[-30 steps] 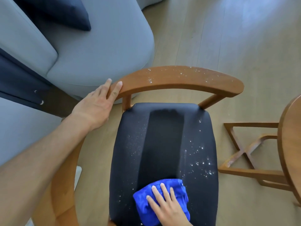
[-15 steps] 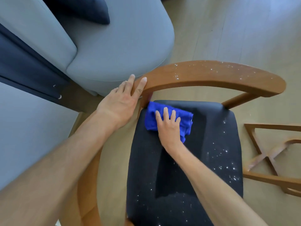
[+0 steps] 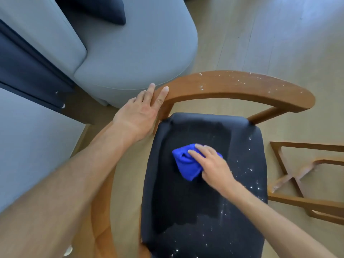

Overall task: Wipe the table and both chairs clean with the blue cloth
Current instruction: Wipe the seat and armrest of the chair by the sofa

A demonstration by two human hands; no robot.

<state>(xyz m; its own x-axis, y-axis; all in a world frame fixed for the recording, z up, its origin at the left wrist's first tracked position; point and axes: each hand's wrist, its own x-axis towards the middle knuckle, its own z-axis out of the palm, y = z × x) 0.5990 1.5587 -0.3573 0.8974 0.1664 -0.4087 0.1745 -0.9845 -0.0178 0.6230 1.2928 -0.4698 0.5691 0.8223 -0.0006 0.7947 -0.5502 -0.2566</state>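
Observation:
A wooden chair with a curved backrest rail (image 3: 242, 86) and a black padded seat (image 3: 195, 205) stands below me. White specks dot the rail and the seat's right and near parts; the seat's middle and left look darker and clean. The blue cloth (image 3: 188, 164) lies bunched on the seat's centre. My right hand (image 3: 210, 164) presses on it with straight fingers. My left hand (image 3: 141, 112) rests on the left end of the rail, fingers laid flat along the wood.
A grey sofa (image 3: 130, 53) with a dark cushion (image 3: 96, 8) stands close behind the chair on the left. A wooden table base (image 3: 305, 183) sits on the floor at the right. Light wooden flooring (image 3: 279, 34) stretches beyond.
My right hand has drawn the cloth from the seat's far left corner back toward the centre. Before that it had swept from the near edge to the far corner. The left hand stayed.

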